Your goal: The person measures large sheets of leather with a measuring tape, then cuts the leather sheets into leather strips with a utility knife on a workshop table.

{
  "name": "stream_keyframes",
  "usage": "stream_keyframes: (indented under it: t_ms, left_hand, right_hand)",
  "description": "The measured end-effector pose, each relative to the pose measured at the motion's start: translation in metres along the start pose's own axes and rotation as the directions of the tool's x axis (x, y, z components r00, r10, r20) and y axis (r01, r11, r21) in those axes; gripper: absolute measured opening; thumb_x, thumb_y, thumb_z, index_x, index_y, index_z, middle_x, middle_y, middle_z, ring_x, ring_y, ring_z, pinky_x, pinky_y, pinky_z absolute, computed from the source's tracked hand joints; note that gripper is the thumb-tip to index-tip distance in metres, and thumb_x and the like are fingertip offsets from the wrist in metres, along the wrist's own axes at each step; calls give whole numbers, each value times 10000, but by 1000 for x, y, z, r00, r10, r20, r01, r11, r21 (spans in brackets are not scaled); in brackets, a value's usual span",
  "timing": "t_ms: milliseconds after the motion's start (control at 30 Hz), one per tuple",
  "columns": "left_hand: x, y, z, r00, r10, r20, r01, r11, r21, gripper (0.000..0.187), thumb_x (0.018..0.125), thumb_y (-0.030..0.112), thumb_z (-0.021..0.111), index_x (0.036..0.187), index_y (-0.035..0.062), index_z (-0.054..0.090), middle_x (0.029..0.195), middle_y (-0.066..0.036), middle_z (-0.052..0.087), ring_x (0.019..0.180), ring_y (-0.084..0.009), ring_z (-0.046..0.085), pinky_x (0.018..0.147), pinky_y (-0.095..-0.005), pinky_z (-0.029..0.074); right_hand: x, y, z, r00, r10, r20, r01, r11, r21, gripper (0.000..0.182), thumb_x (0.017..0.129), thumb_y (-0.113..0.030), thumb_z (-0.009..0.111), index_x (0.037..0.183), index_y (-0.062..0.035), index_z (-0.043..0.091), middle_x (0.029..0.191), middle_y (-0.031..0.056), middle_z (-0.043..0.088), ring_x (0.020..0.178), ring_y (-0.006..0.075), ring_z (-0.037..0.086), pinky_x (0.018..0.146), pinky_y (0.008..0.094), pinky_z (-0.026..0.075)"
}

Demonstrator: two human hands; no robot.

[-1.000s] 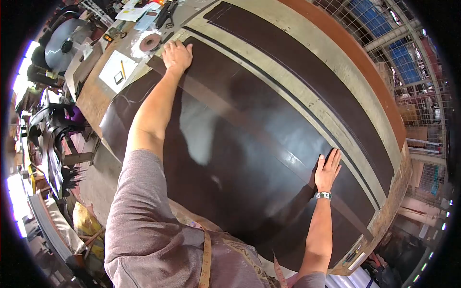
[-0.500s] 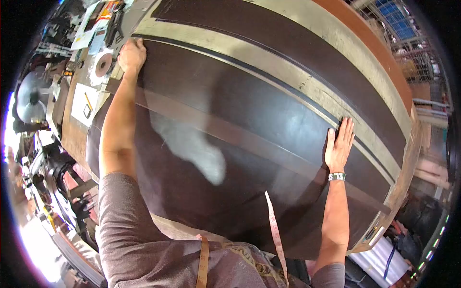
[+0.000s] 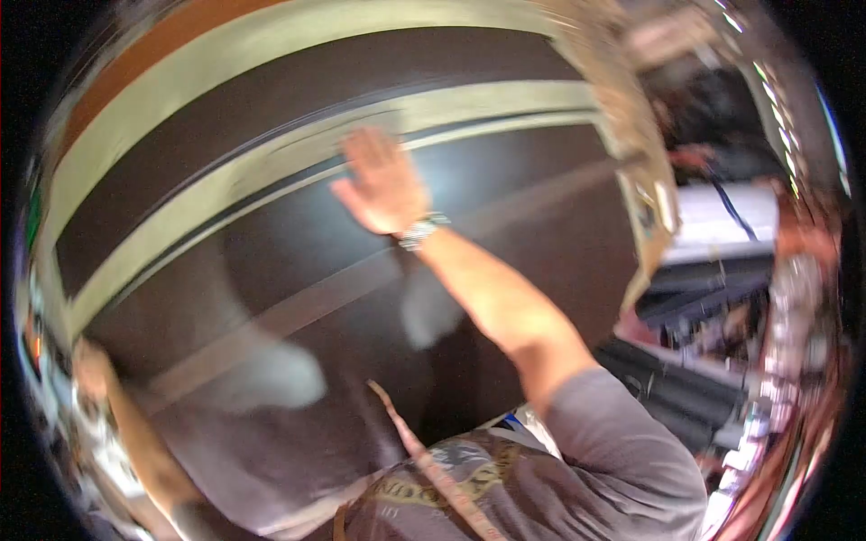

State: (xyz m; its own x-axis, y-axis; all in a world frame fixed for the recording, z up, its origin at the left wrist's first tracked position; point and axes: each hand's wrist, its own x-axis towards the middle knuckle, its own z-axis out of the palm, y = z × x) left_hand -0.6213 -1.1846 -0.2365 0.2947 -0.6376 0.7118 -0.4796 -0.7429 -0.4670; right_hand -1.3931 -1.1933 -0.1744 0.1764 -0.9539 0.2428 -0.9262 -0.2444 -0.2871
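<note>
A large dark brown sheet (image 3: pixel 505 298) covers much of the table, with a translucent straight strip (image 3: pixel 352 281) lying across it. My right hand (image 3: pixel 386 180) rests flat near the sheet's far edge, fingers spread, a patterned band (image 3: pixel 422 232) on its wrist. At the sheet's left corner is my left hand (image 3: pixel 92 370), blurred, its fingers too smeared to read. Beyond the sheet runs a thin dark bar (image 3: pixel 298 174), and past that a second dark brown piece (image 3: pixel 361 77). A measuring tape (image 3: pixel 433 469) hangs down my front.
The pale tabletop (image 3: pixel 212 54) shows between the dark pieces and along the far side, with an orange-brown strip (image 3: pixel 135 72) at the far left. Right of the table edge lie a white roll (image 3: pixel 726 221), dark rolls (image 3: pixel 677 392) and blurred clutter.
The view has swung to the right, so the table appears rotated and more of its right end shows. My left hand now sits at the far left of the view, my right hand near the middle.
</note>
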Motion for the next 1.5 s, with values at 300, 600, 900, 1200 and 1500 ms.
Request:
stream_keyframes:
  t_ms: [300, 600, 900, 1200, 1500]
  left_hand:
    - [-118, 197, -414, 827, 249, 503, 89, 827, -556, 1031, 971, 777, 335, 1556, -71, 309, 1612, -327, 286, 1499, -502, 252, 1202, -616, 228]
    - [-176, 312, -613, 720, 351, 599, 62, 826, -560, 1142, 944, 829, 273, 1596, -97, 128, 1681, -300, 92, 1574, -434, 52, 1254, -581, 93]
    - [-171, 311, -611, 696, 360, 621, 62, 832, -551, 1136, 945, 829, 288, 1604, -81, 120, 1689, -275, 93, 1576, -417, 52, 1264, -553, 87]
    - [-175, 313, -601, 733, 368, 572, 23, 827, -561, 1099, 968, 792, 314, 1598, -92, 137, 1685, -279, 111, 1569, -432, 77, 1260, -562, 102]
    - [-175, 314, -600, 745, 352, 567, 39, 825, -564, 1094, 964, 789, 345, 1598, -84, 162, 1684, -269, 135, 1572, -420, 82, 1263, -548, 104]
  right_hand:
    - [-1, 42, -10, 993, -5, -115, 39, 956, 292, 777, 998, -513, 529, 1564, -14, 346, 1644, 198, 318, 1545, 352, 250, 1258, 506, 201]
    - [-73, 452, -165, 787, 432, -442, -595, 719, -358, 378, 884, -330, 663, 1008, 19, 738, 1208, 210, 664, 1185, 366, 599, 981, 491, 469]
    - [-97, 586, -188, 715, 671, -197, -658, 741, 133, 383, 814, -369, 837, 975, -32, 752, 845, 96, 749, 773, 234, 707, 721, 373, 543]
    - [-90, 609, -191, 771, 637, 0, -615, 743, 263, 391, 785, -367, 859, 866, -28, 682, 769, 113, 700, 740, 258, 671, 701, 399, 523]
    - [-92, 604, -188, 739, 673, 23, -634, 684, 361, 379, 786, -305, 883, 910, -6, 686, 804, 72, 689, 729, 185, 630, 669, 345, 504]
